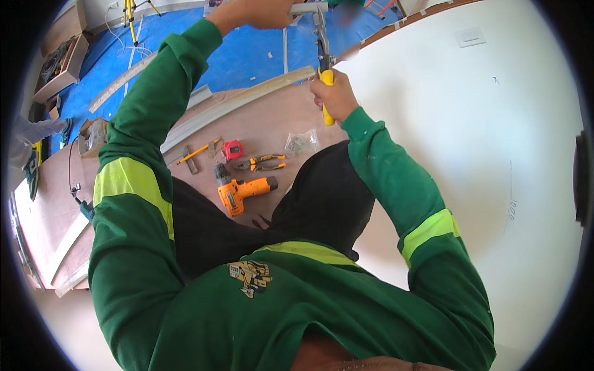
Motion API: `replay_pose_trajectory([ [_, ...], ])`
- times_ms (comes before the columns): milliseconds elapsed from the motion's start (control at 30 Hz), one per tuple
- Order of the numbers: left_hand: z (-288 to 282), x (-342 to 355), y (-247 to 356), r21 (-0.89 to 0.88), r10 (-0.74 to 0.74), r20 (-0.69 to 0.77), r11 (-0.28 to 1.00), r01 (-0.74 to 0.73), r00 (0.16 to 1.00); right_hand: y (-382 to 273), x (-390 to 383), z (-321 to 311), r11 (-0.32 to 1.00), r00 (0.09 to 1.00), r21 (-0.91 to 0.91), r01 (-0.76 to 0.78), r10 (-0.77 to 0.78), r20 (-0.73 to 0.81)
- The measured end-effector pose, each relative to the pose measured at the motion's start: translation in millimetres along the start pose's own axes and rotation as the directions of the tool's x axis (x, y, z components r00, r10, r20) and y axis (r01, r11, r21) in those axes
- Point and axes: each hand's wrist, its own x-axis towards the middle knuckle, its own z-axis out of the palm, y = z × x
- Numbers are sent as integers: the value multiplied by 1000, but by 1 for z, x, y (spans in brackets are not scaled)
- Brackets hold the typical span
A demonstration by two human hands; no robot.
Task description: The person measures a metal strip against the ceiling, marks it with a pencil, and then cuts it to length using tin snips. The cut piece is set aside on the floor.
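At the top edge my left hand (pixel 267 13) is closed around a pale grey strip (pixel 307 8), which is partly cut off by the picture's edge. My right hand (pixel 339 98) grips the yellow handles of a hand cutter (pixel 326 78). The cutter's dark metal jaws point up and meet the strip's end; whether they have closed on it I cannot tell. Between my legs lie an orange cordless drill (pixel 238 194), pliers with orange and black handles (pixel 263 162), a red tape measure (pixel 233 149), a yellow pencil (pixel 198 151) and a clear bag of small parts (pixel 301 143).
Long pale strips (pixel 238 104) lie across the brown board beyond the tools. Blue sheeting (pixel 238 62) covers the far floor, with a yellow tripod (pixel 130 21) on it. A cardboard box (pixel 94 137) and another person's shoe (pixel 31 175) are at left. At right stands a marked white wall (pixel 445 123).
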Motion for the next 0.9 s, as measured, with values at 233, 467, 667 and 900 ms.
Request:
replay_pose_trajectory([
  [233, -31, -10, 35, -39, -9, 9, 999, 10, 1000, 1, 7, -11, 933, 966, -328, 149, -208, -154],
  [467, -40, -15, 41, 18, -76, 105, 997, 75, 992, -17, -4, -2, 953, 989, -299, 43, -82, -120],
  [667, -45, -20, 43, -19, -52, 49, 998, 53, 997, -25, -8, 0, 945, 982, -316, 85, -133, -131],
  [900, -33, -17, 49, 88, -117, -25, 989, 119, 993, -14, -3, 0, 951, 980, -299, 84, -133, -150],
])
